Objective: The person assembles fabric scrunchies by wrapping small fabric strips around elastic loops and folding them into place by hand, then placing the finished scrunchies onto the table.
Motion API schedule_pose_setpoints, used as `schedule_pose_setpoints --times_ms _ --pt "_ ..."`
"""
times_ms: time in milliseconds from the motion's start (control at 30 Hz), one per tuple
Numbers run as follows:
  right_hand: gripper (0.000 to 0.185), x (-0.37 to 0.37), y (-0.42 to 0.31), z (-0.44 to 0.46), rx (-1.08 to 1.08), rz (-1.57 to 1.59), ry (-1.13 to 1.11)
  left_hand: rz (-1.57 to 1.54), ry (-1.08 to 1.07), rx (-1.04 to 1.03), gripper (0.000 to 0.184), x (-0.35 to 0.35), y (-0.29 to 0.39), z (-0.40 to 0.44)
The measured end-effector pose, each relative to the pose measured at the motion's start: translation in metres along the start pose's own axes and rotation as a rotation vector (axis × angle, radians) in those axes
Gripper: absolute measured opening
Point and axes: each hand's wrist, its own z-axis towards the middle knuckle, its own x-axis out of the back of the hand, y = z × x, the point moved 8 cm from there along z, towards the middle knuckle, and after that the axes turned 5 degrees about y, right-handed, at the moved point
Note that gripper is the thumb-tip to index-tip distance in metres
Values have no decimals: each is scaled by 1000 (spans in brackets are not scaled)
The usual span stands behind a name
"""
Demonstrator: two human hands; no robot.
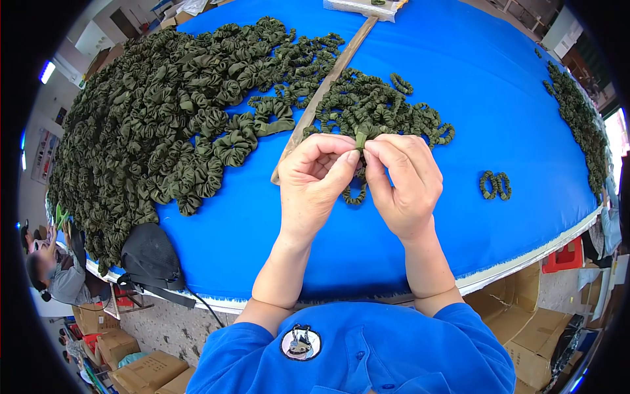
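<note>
My left hand and my right hand meet in front of me, above the blue-covered table. Between the fingertips of both is a small dark green scrunchie, pinched from each side. Only a short flat piece of its fabric shows; the fingers hide the rest. Just beyond the hands lies a heap of thin green scrunchies, partly covered by them. A loose scrunchie rests below the fingers on the cloth. Two more scrunchies lie side by side to the right.
A large pile of wider green scrunchies fills the left of the table. A wooden strip runs between it and the thin ones. A black cap-like item sits at the left edge. More scrunchies line the far right. Another person sits at left.
</note>
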Motion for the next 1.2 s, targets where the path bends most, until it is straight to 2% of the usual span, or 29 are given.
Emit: schedule_pose_setpoints --times_ms 500,1200 --pt "19 0 8 0 -118 95 -45 57 -18 4 10 -2 3 -1" --pt "18 0 10 -2 -152 68 -71 73 -7 40 12 -1 1 -2"
